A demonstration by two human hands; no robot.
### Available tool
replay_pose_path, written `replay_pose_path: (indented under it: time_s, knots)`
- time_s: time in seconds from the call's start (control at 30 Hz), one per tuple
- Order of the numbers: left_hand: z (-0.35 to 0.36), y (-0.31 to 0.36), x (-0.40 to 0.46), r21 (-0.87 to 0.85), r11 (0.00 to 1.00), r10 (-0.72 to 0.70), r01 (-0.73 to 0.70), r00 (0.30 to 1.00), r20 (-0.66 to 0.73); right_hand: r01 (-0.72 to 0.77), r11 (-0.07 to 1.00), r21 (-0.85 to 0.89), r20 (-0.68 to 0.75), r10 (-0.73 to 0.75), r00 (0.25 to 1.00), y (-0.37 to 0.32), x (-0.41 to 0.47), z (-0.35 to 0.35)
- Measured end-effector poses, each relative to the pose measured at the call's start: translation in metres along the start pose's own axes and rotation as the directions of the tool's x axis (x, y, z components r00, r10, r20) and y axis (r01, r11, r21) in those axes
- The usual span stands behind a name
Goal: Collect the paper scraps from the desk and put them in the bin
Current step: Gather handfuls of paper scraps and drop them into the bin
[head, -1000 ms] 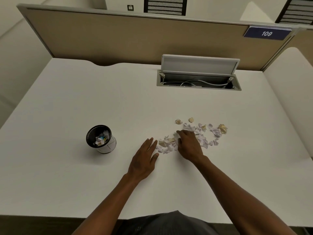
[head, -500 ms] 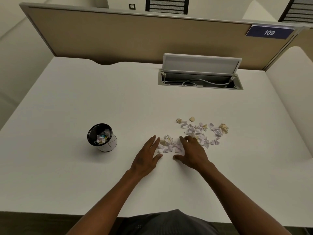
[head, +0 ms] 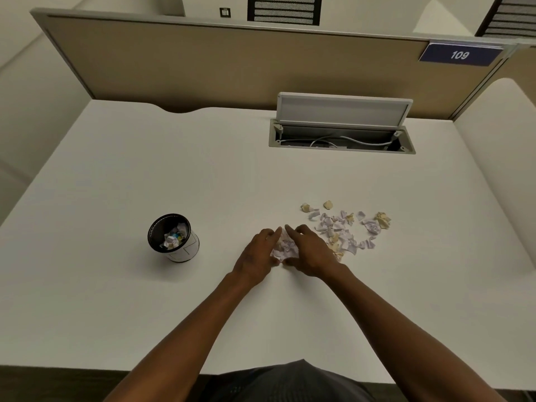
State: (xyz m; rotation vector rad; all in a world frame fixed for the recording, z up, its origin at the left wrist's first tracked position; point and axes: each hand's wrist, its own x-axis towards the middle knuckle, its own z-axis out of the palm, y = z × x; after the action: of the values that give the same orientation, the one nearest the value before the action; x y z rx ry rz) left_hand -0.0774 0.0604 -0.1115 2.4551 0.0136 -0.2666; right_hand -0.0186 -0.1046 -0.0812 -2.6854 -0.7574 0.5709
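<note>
A small pile of white paper scraps (head: 285, 248) lies on the white desk (head: 145, 169), cupped between my two hands. My left hand (head: 255, 253) presses against its left side and my right hand (head: 311, 250) against its right side, fingertips nearly meeting above it. More loose scraps (head: 345, 227), white and yellowish, are scattered to the right of my right hand. The small round bin (head: 174, 237), black-rimmed with white sides, stands upright to the left of my hands and holds several crumpled scraps.
An open cable hatch (head: 342, 123) with a raised lid sits in the desk at the back right. A tan partition (head: 232, 62) with a "109" sign (head: 459, 55) closes off the far edge. The desk's near edge is by my body.
My hands have closed in toward each other, sweeping the nearer scraps into a tight pile between them. The bin and the scattered scraps on the right have not moved.
</note>
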Motion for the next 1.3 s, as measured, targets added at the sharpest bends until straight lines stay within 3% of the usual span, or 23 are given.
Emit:
replay_pose_path:
  time_s: [0.27, 0.43, 0.63, 0.97, 1.17, 1.3]
  knots:
    - [0.002, 0.005, -0.003, -0.161, 0.987, -0.04, 0.023, 0.994, -0.103, 0.051, 0.991, 0.122, -0.126, -0.036, 0.991, -0.007, -0.001, 0.01]
    - [0.004, 0.008, -0.008, -0.224, 0.975, -0.046, 0.001, 0.979, -0.199, -0.022, 0.961, 0.277, -0.182, 0.075, 0.98, -0.009, 0.0, 0.018]
    - [0.002, 0.002, -0.016, -0.5, 0.853, -0.285, 0.153, 0.938, -0.198, -0.143, 0.81, 0.569, -0.073, 0.223, 0.972, -0.009, 0.003, 0.016]
    - [-0.052, 0.003, -0.034, -0.674, 0.735, -0.38, 0.073, 0.868, -0.321, 0.043, 0.66, 0.75, -0.057, -0.001, 0.998, -0.043, 0.024, -0.023]
    - [-0.098, -0.001, -0.056, -0.671, 0.739, -0.353, -0.058, 0.815, -0.46, 0.14, 0.558, 0.818, -0.066, -0.15, 0.986, -0.091, 0.041, -0.048]
    - [-0.124, -0.017, -0.079, -0.622, 0.781, -0.386, -0.054, 0.741, -0.55, 0.156, 0.517, 0.842, -0.041, -0.227, 0.973, -0.131, 0.052, -0.051]
